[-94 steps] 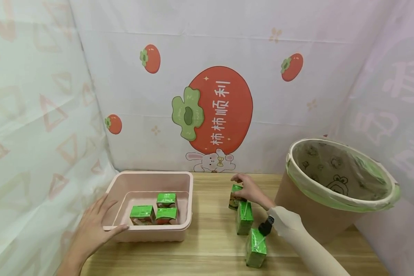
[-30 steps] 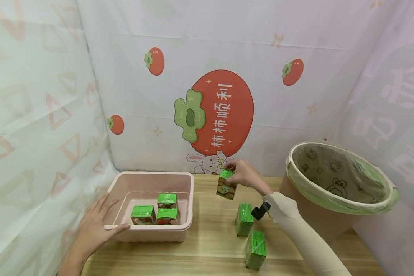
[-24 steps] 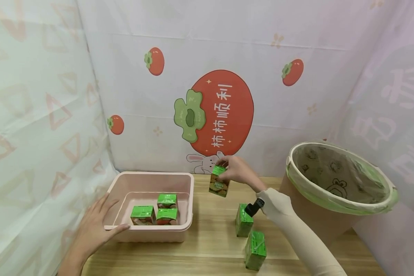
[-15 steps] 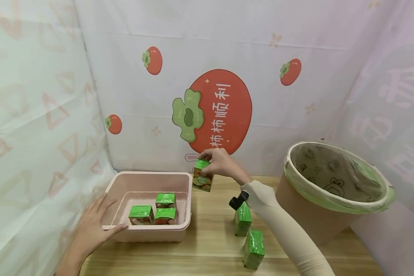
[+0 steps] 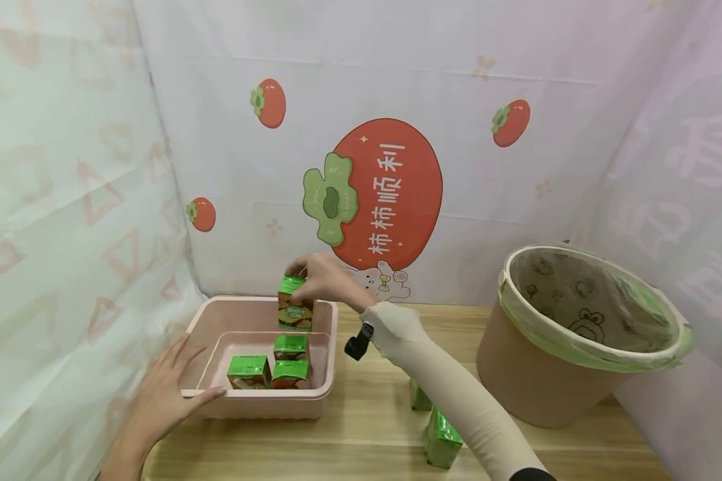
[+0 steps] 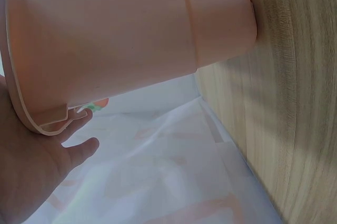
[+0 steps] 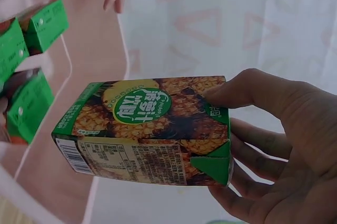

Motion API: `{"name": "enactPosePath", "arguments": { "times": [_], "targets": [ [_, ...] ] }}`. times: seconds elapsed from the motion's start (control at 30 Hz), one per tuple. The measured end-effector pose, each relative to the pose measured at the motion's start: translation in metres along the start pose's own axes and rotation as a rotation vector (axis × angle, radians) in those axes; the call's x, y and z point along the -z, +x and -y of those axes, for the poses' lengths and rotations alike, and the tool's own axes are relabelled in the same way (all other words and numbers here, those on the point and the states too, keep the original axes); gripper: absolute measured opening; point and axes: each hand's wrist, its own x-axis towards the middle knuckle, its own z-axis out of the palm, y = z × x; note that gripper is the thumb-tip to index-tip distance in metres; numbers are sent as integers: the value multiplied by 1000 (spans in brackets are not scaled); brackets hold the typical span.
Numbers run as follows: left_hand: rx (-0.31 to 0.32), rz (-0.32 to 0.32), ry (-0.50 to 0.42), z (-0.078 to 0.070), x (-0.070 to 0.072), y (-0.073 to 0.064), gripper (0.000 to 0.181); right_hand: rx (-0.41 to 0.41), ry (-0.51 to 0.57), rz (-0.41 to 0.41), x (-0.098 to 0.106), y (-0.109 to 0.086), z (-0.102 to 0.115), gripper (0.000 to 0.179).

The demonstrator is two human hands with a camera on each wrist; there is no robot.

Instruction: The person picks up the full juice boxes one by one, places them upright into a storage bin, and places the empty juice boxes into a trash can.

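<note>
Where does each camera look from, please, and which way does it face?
Head: on the person's head, facing forward and down over table, tub, trash bin and held carton; left grip, right grip and right sleeve show.
Left wrist: on that wrist, aimed along the tub's outer wall and the table; the left grip shows at the picture's left edge.
Right wrist: on that wrist, aimed at the held carton, the tub beyond; the right grip and part of the left grip show.
Shared: head and right wrist both show the held carton.

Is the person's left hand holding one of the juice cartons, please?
No, the left hand rests against the rim of the pink plastic tub, while the right hand grips a pineapple juice carton.
</note>
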Motion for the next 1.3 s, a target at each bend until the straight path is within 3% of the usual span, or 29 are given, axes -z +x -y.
{"name": "enactPosePath", "arguments": {
  "times": [0.2, 0.57, 0.73, 1.03, 1.3],
  "targets": [
    [0, 15, -3, -1, 0, 4, 88, 21, -32, 22, -22, 19, 12, 37],
    [23, 29, 10, 0, 1, 1, 87, -19, -58, 8, -67, 45, 28, 36],
    [19, 48, 19, -2, 0, 1, 87, -44, -25, 8, -84, 50, 24, 36],
    [18, 25, 1, -3, 0, -1, 85, -97, -34, 55, -105, 56, 22, 35],
    [10, 28, 9, -2, 3, 0, 86, -108, -37, 104, -121, 57, 17, 24]
  ]
}}
